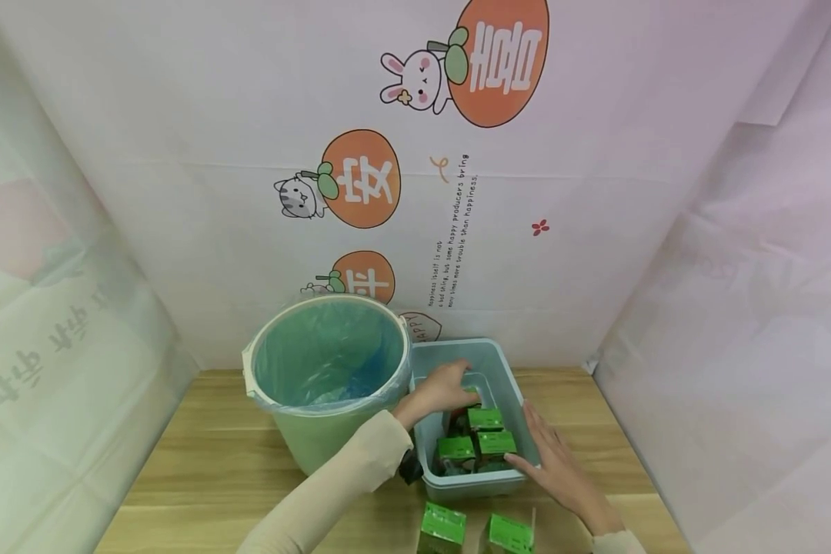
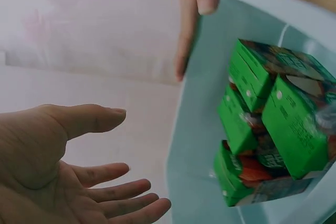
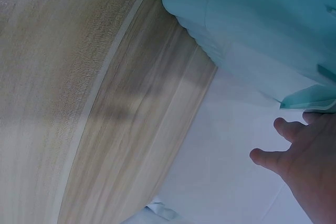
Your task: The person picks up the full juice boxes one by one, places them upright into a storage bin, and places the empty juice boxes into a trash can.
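My left hand [image 1: 446,388] reaches over the left side of a pale blue plastic bin [image 1: 495,358]. In the left wrist view, the left hand [image 2: 94,171] has spread fingers and holds nothing, a little apart from the cartons. Several green-topped drink cartons [image 1: 496,442] stand grouped at the near end inside the bin. My right hand [image 1: 557,465] rests on the bin's right rim, thumb over the edge and straight fingers along the outside. The right wrist view shows the right hand [image 3: 310,156] against the bin's outer wall [image 3: 247,19].
A pale green bucket [image 1: 305,435] with a clear bag lining stands directly left of the bin. Two more green cartons [image 1: 445,523] sit on the wooden table [image 1: 201,454] in front. Behind hangs a printed white cloth [image 1: 249,115], with white side walls.
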A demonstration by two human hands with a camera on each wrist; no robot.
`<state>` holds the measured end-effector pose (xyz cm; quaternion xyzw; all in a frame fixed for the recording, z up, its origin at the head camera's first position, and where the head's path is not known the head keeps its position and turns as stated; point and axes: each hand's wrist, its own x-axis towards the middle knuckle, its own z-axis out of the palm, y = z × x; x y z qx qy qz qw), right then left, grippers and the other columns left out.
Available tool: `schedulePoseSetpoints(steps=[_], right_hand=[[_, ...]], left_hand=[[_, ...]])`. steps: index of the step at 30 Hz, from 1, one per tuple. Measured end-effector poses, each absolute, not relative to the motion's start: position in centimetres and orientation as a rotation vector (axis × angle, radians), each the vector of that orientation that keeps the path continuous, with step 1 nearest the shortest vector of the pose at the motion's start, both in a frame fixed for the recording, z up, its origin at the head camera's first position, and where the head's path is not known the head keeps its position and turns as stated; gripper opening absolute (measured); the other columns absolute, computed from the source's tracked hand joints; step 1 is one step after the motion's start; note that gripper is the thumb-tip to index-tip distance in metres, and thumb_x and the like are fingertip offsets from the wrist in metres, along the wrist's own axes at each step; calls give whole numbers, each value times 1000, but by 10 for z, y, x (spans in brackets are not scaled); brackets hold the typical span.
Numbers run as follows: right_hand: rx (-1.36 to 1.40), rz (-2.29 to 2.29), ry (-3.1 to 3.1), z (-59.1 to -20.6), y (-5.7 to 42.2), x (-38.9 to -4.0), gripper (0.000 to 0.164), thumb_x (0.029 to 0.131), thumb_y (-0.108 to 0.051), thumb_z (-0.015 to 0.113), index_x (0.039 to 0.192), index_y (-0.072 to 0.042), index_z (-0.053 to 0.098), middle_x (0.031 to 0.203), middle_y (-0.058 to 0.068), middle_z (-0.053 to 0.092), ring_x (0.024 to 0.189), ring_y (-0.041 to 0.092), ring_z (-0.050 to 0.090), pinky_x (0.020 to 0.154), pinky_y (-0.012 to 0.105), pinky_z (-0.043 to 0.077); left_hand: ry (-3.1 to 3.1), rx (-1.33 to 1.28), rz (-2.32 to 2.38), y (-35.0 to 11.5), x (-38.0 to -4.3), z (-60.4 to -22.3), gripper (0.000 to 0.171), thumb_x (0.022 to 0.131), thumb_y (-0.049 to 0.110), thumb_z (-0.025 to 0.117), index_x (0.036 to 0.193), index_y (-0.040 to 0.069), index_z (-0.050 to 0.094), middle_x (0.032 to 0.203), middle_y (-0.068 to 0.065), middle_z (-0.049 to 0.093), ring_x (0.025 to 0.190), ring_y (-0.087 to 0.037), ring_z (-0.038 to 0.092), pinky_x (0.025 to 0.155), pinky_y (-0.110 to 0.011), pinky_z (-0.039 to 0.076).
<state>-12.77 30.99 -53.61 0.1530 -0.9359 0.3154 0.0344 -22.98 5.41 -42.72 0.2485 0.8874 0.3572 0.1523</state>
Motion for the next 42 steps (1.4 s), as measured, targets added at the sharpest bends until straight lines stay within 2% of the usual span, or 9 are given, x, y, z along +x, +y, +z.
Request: schedulePoseSetpoints(steps=[3, 12, 21, 27, 29, 35, 42], right_hand=[[470, 966, -2879, -535, 310, -128, 99, 103, -40, 68, 172, -17, 1, 172, 29, 14, 153, 55, 21, 116, 81, 13], [480, 950, -2878, -533, 309, -127, 99, 104, -41, 67, 172, -18, 1, 171, 31, 15, 151, 58, 24, 115, 82, 13], [478, 946, -2880, -535, 310, -129, 99, 103, -42, 68, 172, -16, 1, 172, 29, 14, 152, 56, 23, 116, 81, 13], [451, 937, -2896, -535, 310, -128, 98, 104, -44, 67, 172, -17, 2, 172, 28, 13, 153, 55, 23, 117, 79, 13], [445, 941, -2903, -535, 309, -127, 98, 104, -45, 67, 172, -18, 1, 172, 28, 13, 153, 55, 23, 117, 79, 13], [451, 946, -2888, -538, 309, -128, 99, 103, -43, 68, 172, -18, 1, 173, 26, 12, 154, 55, 20, 118, 78, 12], [460, 932, -2868, -538, 312, -128, 100, 102, -43, 69, 172, -19, 2, 172, 27, 14, 153, 54, 21, 118, 78, 14]], left_hand=[[2559, 765, 1039, 53, -224, -423, 59, 101, 25, 74, 151, 3, 53, 151, -17, 57, 135, -32, 59, 107, -46, 52], [2576, 924, 1096, 40, -200, -413, 59, 104, 32, 70, 154, 6, 51, 156, -12, 53, 142, -29, 52, 114, -45, 47], [2519, 955, 1245, 11, -169, -404, 60, 110, 51, 52, 159, 16, 48, 163, -5, 45, 150, -26, 43, 118, -54, 41], [2525, 955, 1287, -8, -145, -401, 58, 111, 57, 43, 157, 23, 50, 168, 2, 36, 159, -20, 26, 124, -60, 29], [2567, 980, 1293, -14, -138, -400, 56, 112, 56, 43, 155, 23, 52, 168, 2, 37, 159, -20, 24, 124, -61, 29], [2762, 1042, 1287, -35, -124, -392, 49, 112, 48, 49, 152, 19, 56, 163, -1, 44, 157, -22, 31, 122, -56, 34], [3040, 1048, 1109, -58, -118, -391, 53, 110, 45, 54, 149, 9, 58, 155, -11, 52, 156, -31, 32, 128, -53, 20]])
